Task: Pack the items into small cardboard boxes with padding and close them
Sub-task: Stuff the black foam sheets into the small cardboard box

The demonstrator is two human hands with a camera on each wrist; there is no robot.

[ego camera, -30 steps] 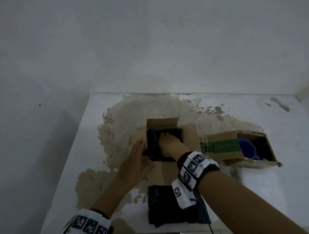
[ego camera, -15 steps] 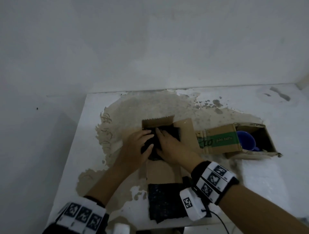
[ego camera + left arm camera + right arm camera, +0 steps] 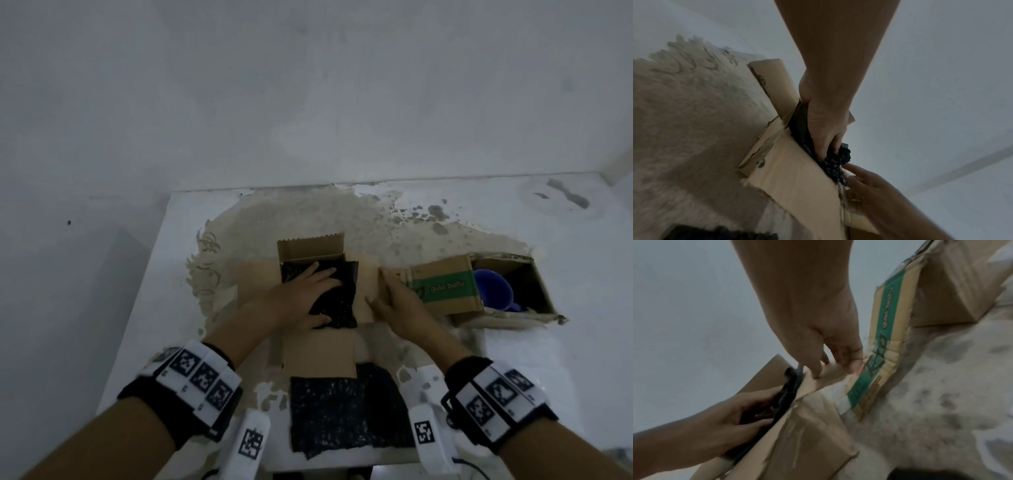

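Right hand (image 3: 399,308) leaves the black padding (image 3: 337,298), fingers now pinching the side flap (image 3: 368,291); left hand (image 3: 301,296) presses the padding flat, fingers straight; closing looks next.

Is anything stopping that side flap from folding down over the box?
Yes. The left hand lies flat on the black padding inside the box, right where the flap under the right hand would fold.
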